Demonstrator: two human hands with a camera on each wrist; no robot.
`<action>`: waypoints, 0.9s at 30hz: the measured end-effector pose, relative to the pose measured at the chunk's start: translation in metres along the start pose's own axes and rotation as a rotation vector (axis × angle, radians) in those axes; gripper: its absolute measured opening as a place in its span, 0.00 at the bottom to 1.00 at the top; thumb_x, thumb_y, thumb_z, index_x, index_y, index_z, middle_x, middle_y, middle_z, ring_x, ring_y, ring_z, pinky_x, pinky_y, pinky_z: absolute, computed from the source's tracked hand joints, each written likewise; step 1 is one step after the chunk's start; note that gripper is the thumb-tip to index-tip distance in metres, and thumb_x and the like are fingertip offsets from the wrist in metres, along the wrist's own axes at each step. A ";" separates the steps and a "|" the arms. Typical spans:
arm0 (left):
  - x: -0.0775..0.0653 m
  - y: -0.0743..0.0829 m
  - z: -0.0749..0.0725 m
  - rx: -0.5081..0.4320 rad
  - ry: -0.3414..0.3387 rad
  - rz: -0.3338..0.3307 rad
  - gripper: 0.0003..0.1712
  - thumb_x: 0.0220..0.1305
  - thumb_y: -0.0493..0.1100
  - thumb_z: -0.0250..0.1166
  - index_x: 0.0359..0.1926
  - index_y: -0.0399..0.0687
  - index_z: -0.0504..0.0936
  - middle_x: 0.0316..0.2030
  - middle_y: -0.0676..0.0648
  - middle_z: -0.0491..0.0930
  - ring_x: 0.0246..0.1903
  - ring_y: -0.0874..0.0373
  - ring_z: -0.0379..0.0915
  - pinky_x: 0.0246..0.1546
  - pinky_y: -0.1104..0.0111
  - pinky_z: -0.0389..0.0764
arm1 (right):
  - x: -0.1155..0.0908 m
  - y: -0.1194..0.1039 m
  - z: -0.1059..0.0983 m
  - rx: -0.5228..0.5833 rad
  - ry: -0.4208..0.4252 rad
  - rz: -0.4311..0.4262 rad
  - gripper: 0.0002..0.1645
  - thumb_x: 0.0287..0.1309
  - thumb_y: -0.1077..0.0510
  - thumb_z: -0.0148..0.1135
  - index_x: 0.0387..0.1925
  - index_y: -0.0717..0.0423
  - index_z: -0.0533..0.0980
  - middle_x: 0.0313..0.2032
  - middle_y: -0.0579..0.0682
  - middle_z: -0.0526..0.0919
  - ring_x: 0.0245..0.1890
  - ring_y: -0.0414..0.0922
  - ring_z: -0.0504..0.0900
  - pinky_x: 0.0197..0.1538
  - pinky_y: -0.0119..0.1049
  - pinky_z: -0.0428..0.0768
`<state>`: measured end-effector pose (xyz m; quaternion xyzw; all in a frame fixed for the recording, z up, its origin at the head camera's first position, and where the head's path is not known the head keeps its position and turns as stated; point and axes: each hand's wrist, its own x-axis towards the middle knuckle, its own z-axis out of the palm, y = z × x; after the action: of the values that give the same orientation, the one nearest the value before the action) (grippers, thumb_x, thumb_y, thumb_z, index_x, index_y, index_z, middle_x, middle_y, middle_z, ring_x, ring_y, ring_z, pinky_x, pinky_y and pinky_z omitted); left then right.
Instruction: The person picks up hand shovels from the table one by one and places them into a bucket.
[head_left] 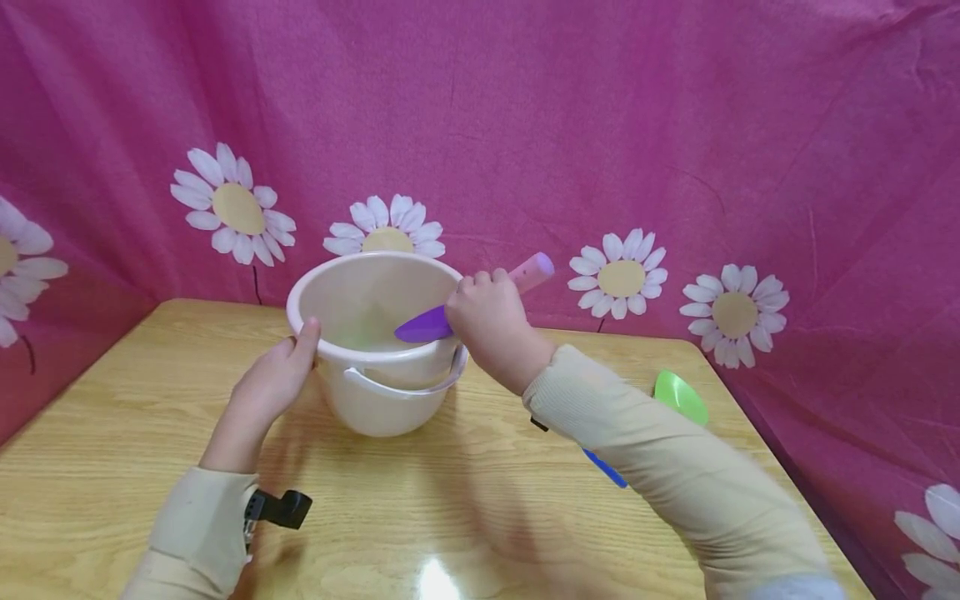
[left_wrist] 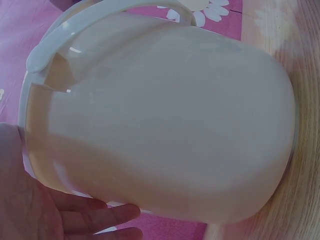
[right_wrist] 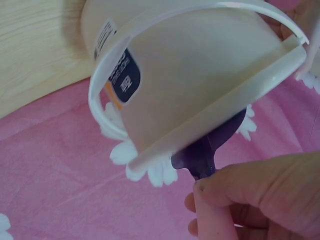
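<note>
A white bucket [head_left: 386,408] stands upright on the wooden table, its handle hanging down the near side. My left hand [head_left: 277,375] holds the bucket's rim at the left, the thumb at the rim; in the left wrist view the other fingers [left_wrist: 100,220] lie along the outer wall. My right hand [head_left: 491,321] grips the pink handle of a toy trowel [head_left: 423,327] over the bucket's right rim. The trowel's purple blade points down into the bucket. Faint green shows inside the bucket, too unclear to name.
A green scoop-shaped piece [head_left: 681,397] lies on the table [head_left: 360,517] at the right. Part of a blue rod [head_left: 604,468] shows below my right forearm, which hides the rest. Behind the table hangs a pink cloth [head_left: 510,150] with white daisies.
</note>
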<state>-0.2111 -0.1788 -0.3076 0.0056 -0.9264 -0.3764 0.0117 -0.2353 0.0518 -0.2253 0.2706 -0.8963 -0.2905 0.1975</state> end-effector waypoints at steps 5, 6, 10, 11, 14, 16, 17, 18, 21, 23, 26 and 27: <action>-0.001 -0.001 0.000 0.002 0.010 0.004 0.47 0.63 0.67 0.20 0.53 0.33 0.67 0.51 0.30 0.68 0.51 0.36 0.62 0.47 0.43 0.61 | 0.006 -0.012 0.002 -0.009 0.012 -0.040 0.08 0.54 0.61 0.56 0.33 0.50 0.80 0.30 0.47 0.79 0.30 0.44 0.75 0.36 0.38 0.68; -0.001 -0.001 0.000 0.006 0.013 0.004 0.46 0.63 0.67 0.20 0.52 0.33 0.67 0.50 0.31 0.68 0.50 0.36 0.63 0.47 0.44 0.62 | 0.007 -0.014 0.003 -0.015 0.020 -0.046 0.08 0.54 0.60 0.55 0.33 0.49 0.80 0.30 0.47 0.79 0.30 0.44 0.75 0.37 0.38 0.68; -0.001 -0.001 0.000 0.004 0.011 -0.003 0.47 0.63 0.67 0.20 0.52 0.33 0.67 0.50 0.31 0.68 0.50 0.37 0.63 0.46 0.44 0.62 | 0.010 -0.019 0.006 -0.039 0.052 -0.066 0.09 0.55 0.60 0.55 0.34 0.49 0.80 0.31 0.48 0.80 0.31 0.45 0.76 0.40 0.41 0.69; -0.001 -0.001 0.000 0.004 0.011 -0.004 0.47 0.63 0.67 0.20 0.53 0.33 0.67 0.51 0.31 0.68 0.50 0.36 0.63 0.47 0.44 0.62 | 0.011 -0.020 0.007 -0.046 0.060 -0.069 0.09 0.55 0.61 0.54 0.35 0.49 0.80 0.31 0.48 0.80 0.31 0.45 0.75 0.40 0.41 0.69; -0.001 -0.001 0.000 0.008 0.018 0.000 0.46 0.63 0.67 0.20 0.53 0.33 0.67 0.51 0.31 0.68 0.51 0.36 0.62 0.47 0.44 0.61 | 0.013 -0.021 0.006 -0.062 0.055 -0.077 0.10 0.56 0.61 0.53 0.36 0.49 0.79 0.32 0.48 0.80 0.31 0.45 0.75 0.41 0.42 0.69; -0.001 -0.001 0.000 0.015 0.028 0.009 0.46 0.64 0.66 0.20 0.51 0.33 0.68 0.50 0.31 0.69 0.50 0.36 0.63 0.47 0.44 0.62 | 0.014 -0.022 0.006 -0.069 0.053 -0.078 0.10 0.57 0.61 0.52 0.36 0.50 0.79 0.31 0.47 0.80 0.31 0.44 0.75 0.41 0.41 0.68; -0.001 -0.001 0.000 0.017 0.031 0.012 0.46 0.64 0.66 0.19 0.51 0.33 0.68 0.49 0.31 0.69 0.49 0.36 0.64 0.46 0.45 0.62 | 0.015 -0.022 0.005 -0.071 0.050 -0.075 0.10 0.58 0.62 0.51 0.36 0.50 0.79 0.31 0.47 0.80 0.30 0.44 0.74 0.40 0.41 0.68; -0.001 -0.001 0.000 0.018 0.033 0.014 0.46 0.64 0.66 0.19 0.50 0.32 0.69 0.49 0.31 0.70 0.49 0.37 0.64 0.46 0.45 0.62 | 0.015 -0.022 0.005 -0.073 0.043 -0.071 0.10 0.58 0.61 0.50 0.36 0.50 0.78 0.31 0.47 0.80 0.30 0.43 0.74 0.40 0.41 0.68; -0.001 -0.001 0.000 0.016 0.034 0.018 0.46 0.64 0.65 0.20 0.50 0.32 0.68 0.48 0.31 0.70 0.49 0.37 0.64 0.46 0.45 0.62 | 0.016 -0.022 0.004 -0.072 0.029 -0.060 0.11 0.60 0.61 0.48 0.36 0.49 0.78 0.31 0.47 0.79 0.30 0.43 0.74 0.40 0.41 0.67; -0.001 -0.001 0.000 0.012 0.029 0.015 0.46 0.64 0.66 0.20 0.52 0.32 0.68 0.49 0.31 0.69 0.50 0.37 0.63 0.47 0.44 0.62 | 0.016 -0.021 0.003 -0.067 0.013 -0.058 0.10 0.61 0.58 0.49 0.37 0.49 0.78 0.31 0.47 0.79 0.31 0.43 0.74 0.41 0.42 0.66; -0.001 0.000 0.001 0.008 0.021 0.009 0.47 0.64 0.66 0.20 0.54 0.31 0.67 0.50 0.30 0.69 0.51 0.36 0.62 0.48 0.44 0.61 | 0.015 -0.020 0.003 -0.045 -0.014 -0.064 0.13 0.60 0.49 0.52 0.39 0.50 0.77 0.33 0.47 0.79 0.32 0.44 0.74 0.42 0.43 0.67; -0.001 0.000 0.001 0.007 0.016 0.006 0.47 0.64 0.66 0.20 0.54 0.31 0.66 0.51 0.30 0.68 0.52 0.36 0.62 0.48 0.44 0.61 | 0.015 -0.020 0.003 -0.034 -0.022 -0.064 0.15 0.59 0.46 0.52 0.40 0.50 0.77 0.33 0.48 0.79 0.32 0.44 0.75 0.42 0.43 0.67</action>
<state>-0.2103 -0.1783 -0.3085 0.0058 -0.9276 -0.3730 0.0204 -0.2407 0.0306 -0.2369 0.2926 -0.8842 -0.3149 0.1829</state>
